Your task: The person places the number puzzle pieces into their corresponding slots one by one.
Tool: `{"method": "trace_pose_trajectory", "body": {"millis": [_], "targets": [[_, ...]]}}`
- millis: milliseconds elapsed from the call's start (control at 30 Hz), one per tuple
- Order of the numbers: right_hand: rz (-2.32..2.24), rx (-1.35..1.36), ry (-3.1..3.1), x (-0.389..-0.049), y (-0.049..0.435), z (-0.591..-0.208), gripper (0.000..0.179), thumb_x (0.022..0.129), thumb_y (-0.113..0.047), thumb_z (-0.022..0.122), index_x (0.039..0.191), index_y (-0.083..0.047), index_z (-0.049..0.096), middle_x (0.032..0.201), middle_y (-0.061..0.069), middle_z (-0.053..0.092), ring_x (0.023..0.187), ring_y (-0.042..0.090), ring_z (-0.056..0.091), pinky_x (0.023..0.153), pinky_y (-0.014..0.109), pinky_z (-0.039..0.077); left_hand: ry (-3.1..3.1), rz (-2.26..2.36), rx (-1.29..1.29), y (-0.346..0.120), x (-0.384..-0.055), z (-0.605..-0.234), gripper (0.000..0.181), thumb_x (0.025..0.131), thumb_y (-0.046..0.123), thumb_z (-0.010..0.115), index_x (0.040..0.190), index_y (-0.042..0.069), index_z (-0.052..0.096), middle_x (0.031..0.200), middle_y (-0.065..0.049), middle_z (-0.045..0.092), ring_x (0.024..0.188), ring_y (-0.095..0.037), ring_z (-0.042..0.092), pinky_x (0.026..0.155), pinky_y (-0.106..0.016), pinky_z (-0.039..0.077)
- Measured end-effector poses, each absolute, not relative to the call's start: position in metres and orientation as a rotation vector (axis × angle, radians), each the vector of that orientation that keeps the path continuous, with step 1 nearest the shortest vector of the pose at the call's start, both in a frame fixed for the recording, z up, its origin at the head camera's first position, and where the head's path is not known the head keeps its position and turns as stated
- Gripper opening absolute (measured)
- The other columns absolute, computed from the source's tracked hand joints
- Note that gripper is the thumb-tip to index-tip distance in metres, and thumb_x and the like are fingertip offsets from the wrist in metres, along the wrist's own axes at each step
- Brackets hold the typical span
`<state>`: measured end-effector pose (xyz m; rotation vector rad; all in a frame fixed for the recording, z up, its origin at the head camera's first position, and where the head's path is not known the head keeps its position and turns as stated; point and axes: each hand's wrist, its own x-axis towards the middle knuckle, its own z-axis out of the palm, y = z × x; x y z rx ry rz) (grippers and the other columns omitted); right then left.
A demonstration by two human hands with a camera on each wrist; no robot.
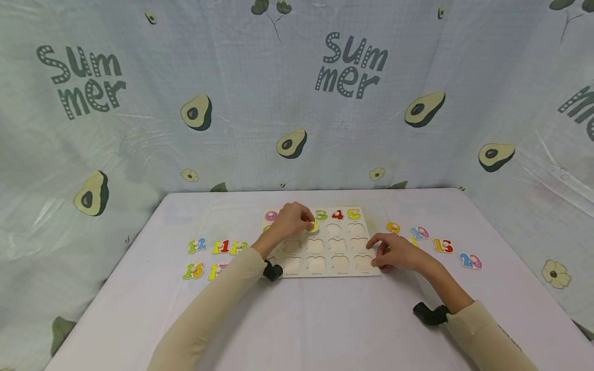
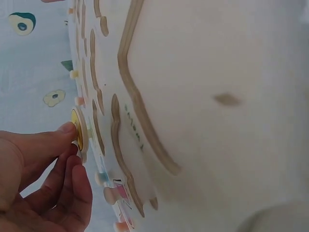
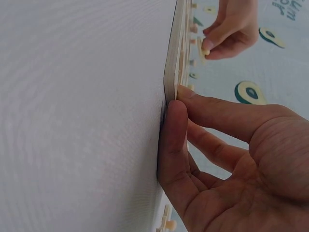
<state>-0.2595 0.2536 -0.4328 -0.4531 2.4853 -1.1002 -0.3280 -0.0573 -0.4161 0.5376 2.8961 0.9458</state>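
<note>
My left hand (image 1: 291, 222) is over the upper middle of a pale wooden number-puzzle board (image 1: 327, 258). Its thumb and fingertips pinch a yellow puzzle piece (image 2: 79, 133), held at the board's surface; the piece's number cannot be read. At the board's near right corner, my right hand (image 1: 398, 252) grips the edge between thumb and finger, as the right wrist view shows of the board's side (image 3: 171, 72). Along the far row sit a pink 0 (image 1: 271, 216), a green 3 (image 1: 320, 215), a red 4 (image 1: 337, 214) and a yellow 5 (image 1: 354, 214). My left hand hides part of that row.
Left of the board lie several loose number pieces, among them a 12 (image 1: 197, 245), an 11 (image 1: 220, 247) and a 16 (image 1: 193, 271). To the right are an orange 9 (image 1: 393, 227), a 10 (image 1: 419, 233) and a 20 (image 1: 471, 260). A white cloth (image 1: 325, 324) covers the table.
</note>
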Motion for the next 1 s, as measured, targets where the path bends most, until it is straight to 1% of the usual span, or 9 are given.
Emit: {"method": "trace_pose_trajectory", "body": {"millis": [133, 400, 700, 1000], "targets": [[-1.106, -0.448, 2.483, -0.2595, 0.2529, -0.4331, 0.039, 0.091, -0.011, 0.076, 0.125, 0.000, 0.060, 0.081, 0.007, 0.060, 0.068, 0.018, 0.063, 0.066, 0.030, 0.057, 2.906, 0.853, 0.569, -0.0561, -0.3290, -0.4186, 0.007, 0.092, 0.012, 0.077, 0.096, 0.008, 0.080, 0.093, -0.005, 0.075, 0.085, -0.015, 0.062, 0.080, -0.029, 0.051], [-1.095, -0.454, 2.489, -0.2597, 0.2524, -0.4328, 0.038, 0.091, -0.010, 0.076, 0.124, 0.001, 0.060, 0.080, 0.007, 0.061, 0.067, 0.018, 0.063, 0.066, 0.030, 0.056, 2.918, 0.770, 0.585, -0.0530, -0.3287, -0.4201, 0.008, 0.094, 0.013, 0.075, 0.098, 0.008, 0.080, 0.095, -0.004, 0.074, 0.084, -0.016, 0.060, 0.082, -0.032, 0.053], [-1.077, -0.448, 2.498, -0.2597, 0.2521, -0.4312, 0.040, 0.092, -0.013, 0.076, 0.126, 0.000, 0.060, 0.081, 0.007, 0.061, 0.067, 0.018, 0.063, 0.067, 0.031, 0.056, 2.937, 0.714, 0.611, -0.0517, -0.3311, -0.4218, 0.007, 0.093, 0.012, 0.075, 0.095, 0.009, 0.080, 0.092, -0.003, 0.075, 0.081, -0.014, 0.061, 0.078, -0.031, 0.053], [-1.077, -0.457, 2.496, -0.2597, 0.2527, -0.4304, 0.040, 0.092, -0.013, 0.076, 0.126, 0.000, 0.060, 0.081, 0.007, 0.061, 0.067, 0.018, 0.063, 0.067, 0.030, 0.056, 2.931, 0.650, 0.659, -0.0502, -0.3315, -0.4206, 0.007, 0.094, 0.013, 0.075, 0.096, 0.009, 0.080, 0.095, -0.004, 0.076, 0.083, -0.016, 0.061, 0.082, -0.034, 0.054]]}}
